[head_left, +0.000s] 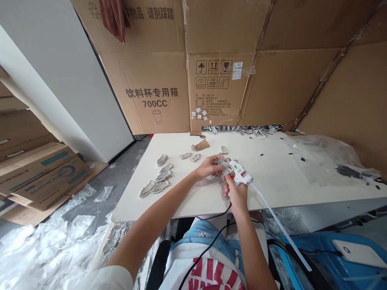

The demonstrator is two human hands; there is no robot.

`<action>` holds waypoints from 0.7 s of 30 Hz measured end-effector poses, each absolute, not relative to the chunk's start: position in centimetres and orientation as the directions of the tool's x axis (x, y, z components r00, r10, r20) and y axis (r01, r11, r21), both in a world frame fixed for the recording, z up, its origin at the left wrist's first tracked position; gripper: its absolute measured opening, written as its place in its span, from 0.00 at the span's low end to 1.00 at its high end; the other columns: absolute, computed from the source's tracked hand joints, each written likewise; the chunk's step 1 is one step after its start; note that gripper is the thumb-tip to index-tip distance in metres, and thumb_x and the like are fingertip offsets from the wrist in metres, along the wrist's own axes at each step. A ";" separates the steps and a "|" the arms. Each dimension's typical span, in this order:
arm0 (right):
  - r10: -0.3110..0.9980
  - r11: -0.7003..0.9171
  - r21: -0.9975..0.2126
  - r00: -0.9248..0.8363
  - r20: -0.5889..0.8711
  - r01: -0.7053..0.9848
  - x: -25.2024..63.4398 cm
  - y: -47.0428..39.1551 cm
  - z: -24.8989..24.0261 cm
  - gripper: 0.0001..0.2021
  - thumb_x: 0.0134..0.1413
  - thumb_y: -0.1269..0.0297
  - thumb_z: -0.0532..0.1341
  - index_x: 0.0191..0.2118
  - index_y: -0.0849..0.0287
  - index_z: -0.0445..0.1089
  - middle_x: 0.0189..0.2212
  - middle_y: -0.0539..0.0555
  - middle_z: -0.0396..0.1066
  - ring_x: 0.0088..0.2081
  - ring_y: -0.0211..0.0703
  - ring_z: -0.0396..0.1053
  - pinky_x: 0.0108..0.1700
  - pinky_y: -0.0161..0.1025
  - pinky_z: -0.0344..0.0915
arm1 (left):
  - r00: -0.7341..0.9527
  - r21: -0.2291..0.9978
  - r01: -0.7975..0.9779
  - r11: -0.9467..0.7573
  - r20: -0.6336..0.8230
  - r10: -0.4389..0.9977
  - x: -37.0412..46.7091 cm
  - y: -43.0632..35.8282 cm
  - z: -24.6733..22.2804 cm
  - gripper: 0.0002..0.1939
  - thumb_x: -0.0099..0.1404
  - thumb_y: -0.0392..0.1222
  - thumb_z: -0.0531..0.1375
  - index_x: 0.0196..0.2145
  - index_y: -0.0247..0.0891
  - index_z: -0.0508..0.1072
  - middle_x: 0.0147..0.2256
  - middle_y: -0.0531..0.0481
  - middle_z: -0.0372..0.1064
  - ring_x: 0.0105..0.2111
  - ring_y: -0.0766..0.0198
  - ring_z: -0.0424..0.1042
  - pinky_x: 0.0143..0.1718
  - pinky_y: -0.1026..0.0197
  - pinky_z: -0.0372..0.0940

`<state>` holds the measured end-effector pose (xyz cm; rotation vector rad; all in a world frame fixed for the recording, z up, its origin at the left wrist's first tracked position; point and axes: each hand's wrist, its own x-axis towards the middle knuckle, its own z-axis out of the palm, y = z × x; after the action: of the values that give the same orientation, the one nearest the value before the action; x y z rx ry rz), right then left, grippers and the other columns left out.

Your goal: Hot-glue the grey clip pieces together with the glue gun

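My right hand is wrapped round the handle of a white glue gun, whose nozzle points left. A long translucent glue stick sticks out of its back end. My left hand pinches a small metal frame right at the nozzle. More silvery metal frames lie on the white table to the left, among them a loose group and a pair farther back. One more frame lies just behind my hands.
Cardboard walls the table's back, with a heap of metal pieces beneath its edge. A plastic bag and black bits lie right. A cable crosses my lap. A power bank rests on a blue seat.
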<state>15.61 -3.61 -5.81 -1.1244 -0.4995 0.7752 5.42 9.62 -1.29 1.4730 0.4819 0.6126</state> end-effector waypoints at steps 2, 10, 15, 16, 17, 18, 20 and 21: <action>0.767 0.217 -0.931 0.642 -0.024 -0.294 15.6 -3.6 -5.8 0.28 0.46 0.43 0.79 0.40 0.54 0.67 0.31 0.50 0.75 0.17 0.33 0.60 0.15 0.34 0.57 | 0.760 0.996 -0.088 -0.001 0.068 0.646 5.4 9.6 -1.2 0.29 0.57 0.49 0.79 0.52 0.34 0.78 0.31 0.51 0.75 0.29 0.64 0.75 0.35 0.58 0.72; 0.762 0.217 -0.934 0.647 -0.020 -0.285 15.7 -3.6 -6.0 0.29 0.46 0.41 0.79 0.40 0.54 0.67 0.32 0.50 0.76 0.17 0.32 0.60 0.15 0.33 0.58 | 0.761 0.995 -0.092 -0.037 0.094 0.642 5.3 9.4 -1.1 0.36 0.51 0.51 0.82 0.52 0.33 0.78 0.31 0.51 0.75 0.30 0.64 0.74 0.33 0.61 0.69; 0.763 0.226 -0.930 0.646 -0.015 -0.289 15.7 -3.5 -6.1 0.30 0.45 0.41 0.79 0.40 0.54 0.67 0.32 0.50 0.76 0.17 0.32 0.60 0.15 0.33 0.58 | 0.769 0.995 -0.092 -0.024 0.087 0.634 5.3 9.6 -1.2 0.35 0.53 0.52 0.81 0.53 0.33 0.77 0.31 0.50 0.76 0.31 0.64 0.75 0.36 0.59 0.71; 0.763 0.226 -0.930 0.646 -0.016 -0.290 15.7 -3.5 -6.1 0.29 0.45 0.41 0.79 0.40 0.54 0.67 0.32 0.50 0.76 0.17 0.32 0.60 0.15 0.33 0.58 | 0.769 0.996 -0.091 -0.023 0.085 0.633 5.3 9.6 -1.2 0.35 0.54 0.51 0.81 0.53 0.33 0.77 0.31 0.50 0.76 0.31 0.64 0.76 0.36 0.59 0.71; 0.763 0.225 -0.930 0.646 -0.017 -0.291 15.7 -3.6 -6.0 0.29 0.45 0.42 0.79 0.40 0.55 0.67 0.32 0.50 0.76 0.17 0.32 0.60 0.15 0.33 0.58 | 0.769 0.996 -0.090 -0.023 0.084 0.633 5.3 9.6 -1.3 0.35 0.54 0.51 0.81 0.54 0.33 0.77 0.31 0.50 0.76 0.31 0.64 0.76 0.36 0.58 0.72; 0.764 0.223 -0.930 0.645 -0.019 -0.292 15.7 -3.6 -6.0 0.29 0.45 0.42 0.79 0.40 0.55 0.67 0.32 0.50 0.76 0.17 0.32 0.60 0.15 0.33 0.58 | 0.769 0.996 -0.089 -0.024 0.084 0.633 5.3 9.6 -1.3 0.34 0.54 0.50 0.80 0.54 0.33 0.77 0.31 0.50 0.76 0.30 0.63 0.76 0.36 0.58 0.72; 0.766 0.221 -0.930 0.642 -0.021 -0.294 15.7 -3.6 -5.9 0.29 0.45 0.41 0.79 0.40 0.55 0.67 0.31 0.49 0.76 0.17 0.32 0.60 0.15 0.33 0.58 | 0.768 0.996 -0.089 -0.023 0.084 0.635 5.4 9.6 -1.3 0.33 0.55 0.49 0.80 0.53 0.33 0.77 0.31 0.50 0.76 0.30 0.64 0.76 0.36 0.58 0.72; 0.767 0.221 -0.930 0.641 -0.021 -0.295 15.6 -3.7 -5.8 0.30 0.45 0.40 0.79 0.40 0.54 0.67 0.31 0.49 0.76 0.17 0.31 0.60 0.15 0.33 0.58 | 0.766 0.996 -0.089 -0.021 0.082 0.637 5.4 9.6 -1.3 0.33 0.55 0.49 0.80 0.53 0.33 0.77 0.31 0.50 0.76 0.30 0.64 0.76 0.36 0.58 0.72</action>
<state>15.65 -3.66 -5.80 -1.1225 -0.5043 0.7784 5.37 9.60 -1.30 1.4908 0.4675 0.6128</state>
